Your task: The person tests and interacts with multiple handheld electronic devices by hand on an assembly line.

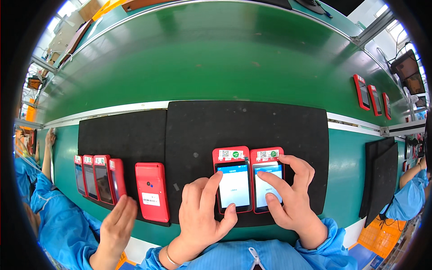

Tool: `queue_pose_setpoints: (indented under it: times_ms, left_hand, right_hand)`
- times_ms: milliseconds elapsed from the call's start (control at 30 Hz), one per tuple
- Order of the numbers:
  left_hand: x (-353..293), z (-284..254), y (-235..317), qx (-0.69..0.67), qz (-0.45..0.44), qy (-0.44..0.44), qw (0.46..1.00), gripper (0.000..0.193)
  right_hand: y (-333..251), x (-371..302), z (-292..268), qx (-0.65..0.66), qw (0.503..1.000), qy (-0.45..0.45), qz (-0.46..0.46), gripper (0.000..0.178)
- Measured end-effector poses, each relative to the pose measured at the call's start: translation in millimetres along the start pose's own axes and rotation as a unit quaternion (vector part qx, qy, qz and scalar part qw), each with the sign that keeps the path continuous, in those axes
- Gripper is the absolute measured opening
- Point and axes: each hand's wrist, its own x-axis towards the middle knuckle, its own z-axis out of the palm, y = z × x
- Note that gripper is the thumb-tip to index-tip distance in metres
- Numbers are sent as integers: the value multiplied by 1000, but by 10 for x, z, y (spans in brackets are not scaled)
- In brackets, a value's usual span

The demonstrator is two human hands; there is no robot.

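Two red handheld terminals lie side by side, face up with lit screens, on the black mat. My left hand is over the left edge of the left terminal. Its index fingertip is at the screen's upper left and its thumb near the lower part, with the other fingers curled. Over the right terminal is my right hand. Its index fingertip meets the upper left of the screen, its thumb is lower down, and another finger reaches the top right edge. Both hands have thumb and index apart, and neither grasps a terminal.
At left, a co-worker's hand is beside a row of several red terminals. A face-down terminal lies between that hand and mine. Three more terminals rest at far right, past a metal rail. Dark panels lie at right.
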Motion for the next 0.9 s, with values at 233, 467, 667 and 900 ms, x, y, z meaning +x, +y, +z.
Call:
queue_pose_setpoints:
  times_ms: [233, 467, 667, 900]
  left_hand:
    - [-6, 8, -22, 20, 13, 1, 1000, 62]
    - [4, -5, -7, 1, 12, 5, 1000, 64]
    - [5, -7, -19, 5, 17, 1, 1000, 63]
    - [-5, -1, -37, 7, 21, -2, 1000, 63]
  right_hand:
    - [-16, -1, -11, -12, 1000, -3, 8, 36]
    - [6, -14, -26, 7, 1000, 10, 18, 36]
    - [21, -12, -14, 8, 1000, 11, 15, 36]
    - [27, -12, -15, 2, 1000, 10, 14, 38]
